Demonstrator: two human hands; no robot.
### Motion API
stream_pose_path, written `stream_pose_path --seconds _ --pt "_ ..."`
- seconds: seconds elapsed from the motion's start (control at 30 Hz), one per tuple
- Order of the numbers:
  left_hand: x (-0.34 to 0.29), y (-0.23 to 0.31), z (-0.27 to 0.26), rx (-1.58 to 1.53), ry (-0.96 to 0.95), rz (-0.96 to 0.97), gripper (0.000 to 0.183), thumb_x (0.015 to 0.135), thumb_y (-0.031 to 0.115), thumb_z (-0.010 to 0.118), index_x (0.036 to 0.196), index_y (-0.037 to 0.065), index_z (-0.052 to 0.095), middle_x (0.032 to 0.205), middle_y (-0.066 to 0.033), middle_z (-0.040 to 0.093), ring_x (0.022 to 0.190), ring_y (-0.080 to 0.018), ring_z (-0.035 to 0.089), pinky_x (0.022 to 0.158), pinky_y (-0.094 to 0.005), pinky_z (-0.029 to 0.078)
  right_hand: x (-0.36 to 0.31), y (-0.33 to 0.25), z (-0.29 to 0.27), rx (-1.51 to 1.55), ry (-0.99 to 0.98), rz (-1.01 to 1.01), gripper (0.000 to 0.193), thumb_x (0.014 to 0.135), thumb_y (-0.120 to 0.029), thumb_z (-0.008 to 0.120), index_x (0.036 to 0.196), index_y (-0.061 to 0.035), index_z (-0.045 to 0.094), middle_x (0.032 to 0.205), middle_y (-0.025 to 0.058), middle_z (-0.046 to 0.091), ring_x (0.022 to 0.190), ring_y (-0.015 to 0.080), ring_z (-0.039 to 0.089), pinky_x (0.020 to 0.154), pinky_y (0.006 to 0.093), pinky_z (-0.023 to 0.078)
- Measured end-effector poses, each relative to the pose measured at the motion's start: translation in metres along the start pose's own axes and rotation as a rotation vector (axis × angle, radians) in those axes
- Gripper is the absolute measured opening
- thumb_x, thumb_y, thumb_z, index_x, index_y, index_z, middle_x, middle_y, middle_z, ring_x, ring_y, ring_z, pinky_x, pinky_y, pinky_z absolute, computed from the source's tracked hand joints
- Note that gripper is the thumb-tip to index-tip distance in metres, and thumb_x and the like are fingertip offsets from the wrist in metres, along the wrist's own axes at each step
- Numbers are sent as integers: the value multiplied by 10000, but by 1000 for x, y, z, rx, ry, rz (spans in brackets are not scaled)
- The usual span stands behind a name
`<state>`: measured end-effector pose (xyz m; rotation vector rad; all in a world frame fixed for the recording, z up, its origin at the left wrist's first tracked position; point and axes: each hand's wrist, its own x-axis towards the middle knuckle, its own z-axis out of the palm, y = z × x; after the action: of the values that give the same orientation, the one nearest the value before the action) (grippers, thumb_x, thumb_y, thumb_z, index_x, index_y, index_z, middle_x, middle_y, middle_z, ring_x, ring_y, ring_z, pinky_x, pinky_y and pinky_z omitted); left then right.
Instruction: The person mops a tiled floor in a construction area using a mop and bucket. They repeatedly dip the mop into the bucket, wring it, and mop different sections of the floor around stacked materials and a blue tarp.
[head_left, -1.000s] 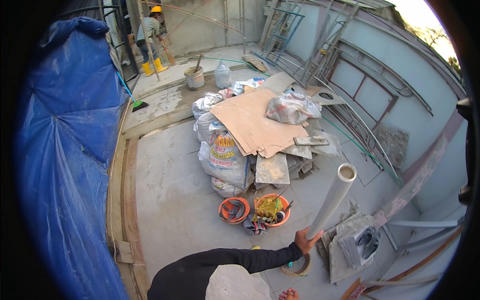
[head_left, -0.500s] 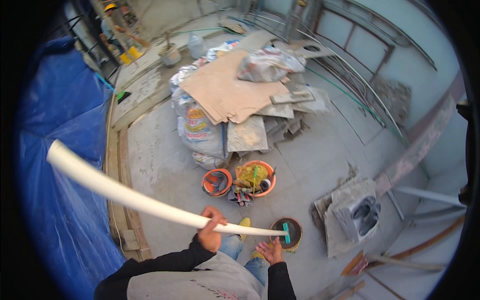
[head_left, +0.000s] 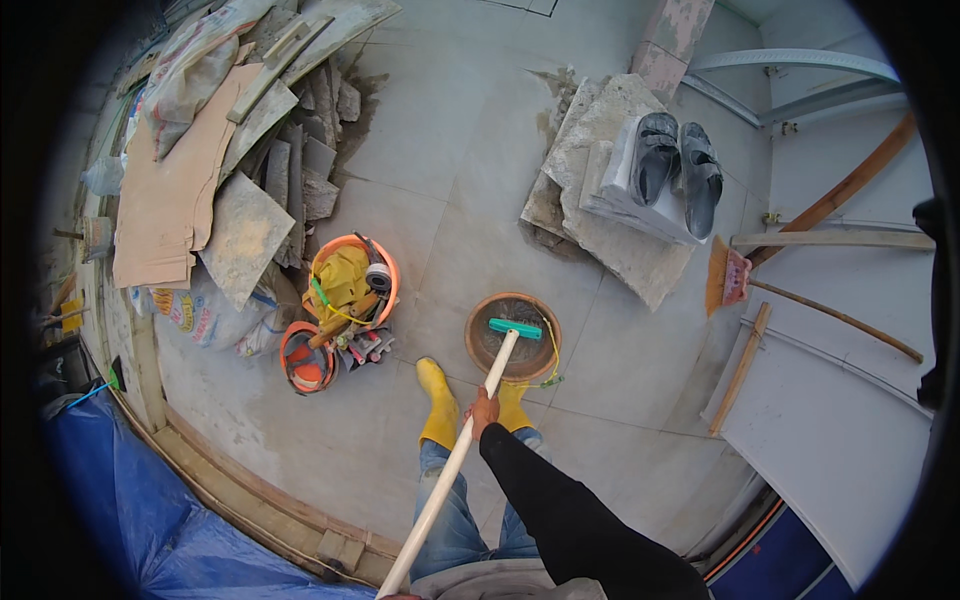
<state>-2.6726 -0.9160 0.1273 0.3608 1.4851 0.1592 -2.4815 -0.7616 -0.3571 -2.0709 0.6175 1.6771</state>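
My right hand (head_left: pixel 484 411) is wrapped round a long cream pole (head_left: pixel 449 474) with a teal bar-shaped head (head_left: pixel 516 329). That head lies over a round brown-rimmed basin (head_left: pixel 472 352) with dark grey stuff inside; I cannot tell if it touches the contents. A yellow-green cord (head_left: pixel 553 372) hangs over the basin's right rim. Only a sliver of my left hand (head_left: pixel 402 597) shows beside the pole at the lower edge, its fingers hidden. My yellow boots (head_left: pixel 437 402) stand just in front of the basin.
Left of the basin are an orange bucket (head_left: pixel 395 283) of tools and cloth and an orange helmet (head_left: pixel 304 366). Broken slabs and cardboard (head_left: pixel 165 205) are heaped at far left. Black sandals (head_left: pixel 702 178) sit on stacked slabs at right, near a broom (head_left: pixel 736 275). Blue tarp (head_left: pixel 150 520) covers the lower left.
My view has swung to the right. The pole now slants down toward me, with its head still at the basin. My right hand, open before, has closed round it; my left has gone to the lower edge.
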Motion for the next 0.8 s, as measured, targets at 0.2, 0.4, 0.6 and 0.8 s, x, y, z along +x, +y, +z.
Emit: stream_pose_path --seconds 0.2,0.4,0.6,0.8 --pt "315 64 -11 -335 -163 -77 660 1021 589 458 1490 135 362 1320 -176 553 1225 -309 579 1002 -465 492 -137 28 -60 190 -303 54 284 1020 -351 566 1110 -138 400 681 55 472 476 183 485 433 371 457" --pt "549 41 113 -1062 -639 -499 1020 799 852 456 1558 221 201 1483 -255 337 1301 -478 461 1062 -687 358 -217 20 -89 -20 -437 165 382 1030 -352 562 1184 -29 428 778 105 589 649 232 627 620 385 557" --pt "581 60 138 -1404 -490 -285 849 843 705 485 1417 92 365 1180 -213 480 1138 -425 516 1075 -657 360 -210 66 -124 -419 -461 -277 348 1025 -341 602 1265 -100 530 884 50 636 739 137 621 655 303 535" --pt "557 57 140 -1575 -503 -341 705 883 534 512 1273 -53 524 842 -149 593 961 -352 557 1095 -606 359 -121 10 -180 -226 -600 -62 454 1061 -380 479 1216 45 519 942 159 667 855 252 671 794 406 569"
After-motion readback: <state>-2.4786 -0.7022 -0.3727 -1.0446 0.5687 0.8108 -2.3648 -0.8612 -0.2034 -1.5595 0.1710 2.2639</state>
